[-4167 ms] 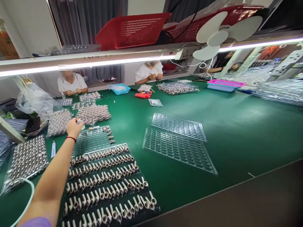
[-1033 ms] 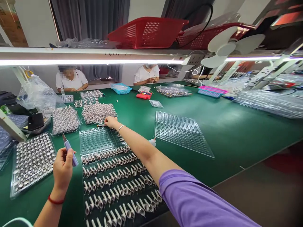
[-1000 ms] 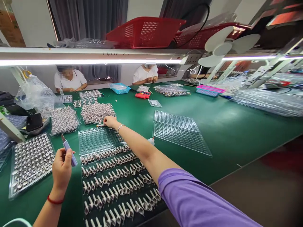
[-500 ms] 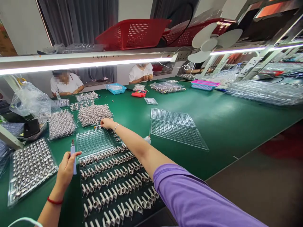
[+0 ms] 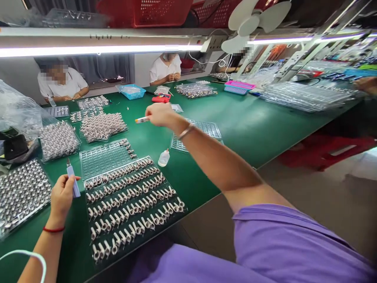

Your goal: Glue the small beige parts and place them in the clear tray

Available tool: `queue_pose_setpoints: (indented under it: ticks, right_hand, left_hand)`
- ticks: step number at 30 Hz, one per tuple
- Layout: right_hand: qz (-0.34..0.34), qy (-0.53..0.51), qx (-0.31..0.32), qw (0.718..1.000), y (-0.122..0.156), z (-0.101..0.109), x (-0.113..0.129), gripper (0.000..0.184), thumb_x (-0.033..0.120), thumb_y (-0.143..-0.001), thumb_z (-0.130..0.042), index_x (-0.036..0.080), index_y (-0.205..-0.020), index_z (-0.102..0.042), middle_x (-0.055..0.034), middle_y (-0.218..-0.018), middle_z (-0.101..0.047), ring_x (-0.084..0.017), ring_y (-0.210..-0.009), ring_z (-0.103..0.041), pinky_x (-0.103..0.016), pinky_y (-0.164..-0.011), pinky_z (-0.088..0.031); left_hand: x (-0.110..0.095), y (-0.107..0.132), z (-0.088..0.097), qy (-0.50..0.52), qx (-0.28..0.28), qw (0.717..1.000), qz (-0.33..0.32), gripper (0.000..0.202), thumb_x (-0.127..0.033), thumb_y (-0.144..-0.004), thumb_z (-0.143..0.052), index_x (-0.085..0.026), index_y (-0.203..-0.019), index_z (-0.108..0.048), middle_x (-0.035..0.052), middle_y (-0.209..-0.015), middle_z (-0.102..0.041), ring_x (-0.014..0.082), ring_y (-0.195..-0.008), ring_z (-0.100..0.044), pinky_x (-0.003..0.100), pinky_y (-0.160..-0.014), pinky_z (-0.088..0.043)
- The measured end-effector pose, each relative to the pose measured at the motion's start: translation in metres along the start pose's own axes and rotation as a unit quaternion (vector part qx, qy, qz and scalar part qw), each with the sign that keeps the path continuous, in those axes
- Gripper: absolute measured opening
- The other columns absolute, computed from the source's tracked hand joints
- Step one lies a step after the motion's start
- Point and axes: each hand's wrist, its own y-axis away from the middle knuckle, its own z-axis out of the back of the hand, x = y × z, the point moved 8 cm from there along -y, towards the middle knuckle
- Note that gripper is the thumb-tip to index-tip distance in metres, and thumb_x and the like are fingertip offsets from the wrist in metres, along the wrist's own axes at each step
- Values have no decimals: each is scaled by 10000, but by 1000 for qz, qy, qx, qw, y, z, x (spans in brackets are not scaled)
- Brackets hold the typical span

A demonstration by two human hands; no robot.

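Note:
My left hand is closed round the flat lavender handle of what looks like a utility knife, its short dark tip pointing up. My right hand, arm stretched across the table, grips a white pen-like stick with an orange-yellow end. Before me lies a dark board with rows of small whitish, spoon-shaped metal pieces. Behind it is a clear compartment tray with a few pieces at its right edge. A small squeeze bottle stands to the right of this tray.
Filled trays lie at the left, with more stacked trays behind. Clear trays lie partly under my right arm. Co-workers sit across the green table. A lamp bar and fan hang overhead.
My right hand has lifted from the clear tray's far edge and swung to the right with the stick. The camera view has tilted down and turned right. The left hand keeps its grip.

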Motion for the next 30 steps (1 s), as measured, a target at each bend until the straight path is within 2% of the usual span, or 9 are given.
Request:
queue_pose_setpoints:
  ticks: [2, 5, 9, 12, 15, 19, 22, 26, 30]
  right_hand:
    - [-34, -30, -23, 999, 41, 8, -54, 145, 252, -888, -623, 171, -937, -732, -97, -982, -716, -272, -1023, -620, -436, -924, -437]
    - [-87, -79, -15, 993, 109, -24, -119, 160, 274, -859, -649, 165, -776, -733, -57, -700, -693, -190, -699, -620, -333, -707, -479]
    - [-113, -134, -26, 984, 172, -79, -150, 165, 295, -834, -652, 185, -725, -708, -33, -650, -678, -174, -623, -609, -302, -635, -488]
    - [-118, -169, -82, 975, 200, -84, -138, 196, 339, -868, -602, 174, -856, -708, -107, -856, -707, -264, -861, -650, -414, -790, -514]
    - [-67, -225, -128, 964, 231, -65, -88, 269, 379, -944, -497, 194, -1025, -676, -135, -1086, -677, -277, -1087, -610, -444, -968, -476]
    - [232, -457, 10, 859, 278, -54, 38, 531, 461, -914, -602, 228, -1374, -475, -125, -1340, -594, -246, -1227, -571, -373, -1019, -490]
    - [292, -511, 115, 800, 295, -62, 84, 480, 348, -969, -533, 223, -1421, -431, -110, -1352, -601, -216, -1223, -591, -345, -1031, -480]
    - [271, -516, 143, 800, 283, -78, 71, 337, 261, -960, -511, 229, -1291, -567, -62, -1128, -704, -191, -986, -674, -297, -873, -525]
    - [139, -533, 64, 832, 256, -89, 6, 217, 326, -922, -549, 216, -1085, -641, -25, -853, -669, -160, -734, -612, -271, -700, -511]
  left_hand:
    - [-8, 2, 3, 56, -18, 998, 6, 347, -545, -764, -603, -203, -820, -619, 19, -766, -613, 170, -675, -502, 304, -569, -425]
    - [-26, 8, 3, 140, -35, 989, 21, 299, -485, -731, -657, -211, -838, -597, 15, -798, -606, 150, -672, -491, 296, -582, -442]
    - [-53, 30, -4, 211, -30, 976, 44, 283, -415, -668, -725, -201, -817, -614, -14, -739, -558, 115, -637, -483, 252, -570, -449]
    - [-69, 62, -12, 226, -22, 972, 54, 324, -426, -638, -769, -212, -851, -651, -19, -752, -596, 112, -634, -513, 240, -577, -473]
    - [-81, 103, -29, 206, 1, 977, 57, 374, -438, -602, -817, -215, -874, -688, 5, -793, -670, 144, -645, -580, 270, -594, -517]
    - [-93, 154, -73, 118, 110, 985, 55, 375, -500, -642, -793, -234, -896, -718, 51, -832, -730, 241, -712, -676, 370, -672, -574]
    - [-102, 172, -94, 74, 175, 981, 24, 339, -533, -680, -746, -254, -871, -734, 71, -877, -746, 280, -796, -698, 406, -742, -574]
    - [-103, 153, -95, -7, 243, 970, -19, 345, -559, -693, -701, -265, -871, -727, 60, -833, -742, 260, -725, -677, 380, -698, -554]
    - [-93, 91, -60, -214, 90, 969, -87, 395, -586, -798, -497, -247, -855, -691, 63, -823, -725, 239, -715, -642, 344, -687, -493]
